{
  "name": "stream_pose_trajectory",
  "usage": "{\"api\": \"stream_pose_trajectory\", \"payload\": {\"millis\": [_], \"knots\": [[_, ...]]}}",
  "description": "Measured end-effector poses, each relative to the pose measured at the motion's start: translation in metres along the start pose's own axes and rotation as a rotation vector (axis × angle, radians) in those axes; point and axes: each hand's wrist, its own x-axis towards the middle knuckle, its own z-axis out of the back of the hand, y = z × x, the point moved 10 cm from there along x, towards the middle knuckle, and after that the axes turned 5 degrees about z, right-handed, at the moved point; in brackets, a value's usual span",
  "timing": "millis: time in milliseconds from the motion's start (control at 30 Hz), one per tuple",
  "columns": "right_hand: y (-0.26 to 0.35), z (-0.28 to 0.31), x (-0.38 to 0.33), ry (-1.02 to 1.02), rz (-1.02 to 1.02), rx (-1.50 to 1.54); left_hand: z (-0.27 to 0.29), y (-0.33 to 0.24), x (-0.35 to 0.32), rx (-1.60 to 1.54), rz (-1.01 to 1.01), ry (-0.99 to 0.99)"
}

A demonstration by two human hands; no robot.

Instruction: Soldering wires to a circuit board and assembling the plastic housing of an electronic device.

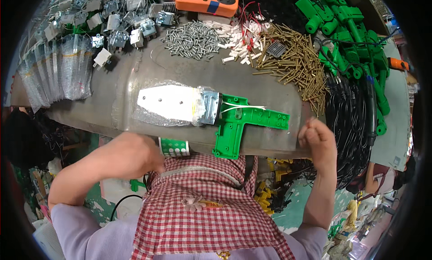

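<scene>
My left hand (137, 154) is closed at the table's near edge. A green sheet with white round spots (174, 147) juts out from beside its fingers, seemingly gripped; the fingertips are mostly hidden. At the right, my right hand (317, 136) is raised with thumb and fingers pinched together, and whatever lies between them is too small to make out. Between the hands lies a green plastic handle half (231, 136), inner side up, with two white wires (243, 107) over it. A metal bracket joins it to a white pointed plate (166, 102) on bubble wrap (157, 119).
Screws (191, 39), white connectors (245, 41) and long brass screws (297, 57) are heaped along the back near an orange meter (207, 1). Metal-and-white parts (112, 26) and bubble-wrap sleeves (58, 71) sit left. Green housings (351, 30) and black cables (351, 125) crowd the right.
</scene>
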Motion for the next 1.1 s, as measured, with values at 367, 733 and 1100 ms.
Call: {"api": "stream_pose_trajectory", "payload": {"millis": [367,733,1100], "knots": [[0.009,-0.08,0.027,0.038,-0.007,0.49,0.075,-0.043,0.09,0.107,-0.1,-0.808],[0.055,-0.104,0.039,-0.05,0.35,-0.438,0.077,0.005,0.09,-0.413,-0.119,-0.948],[0.061,-0.131,0.052,0.179,0.365,-0.668,0.083,0.007,0.087,-0.485,-0.178,-0.989]]}}
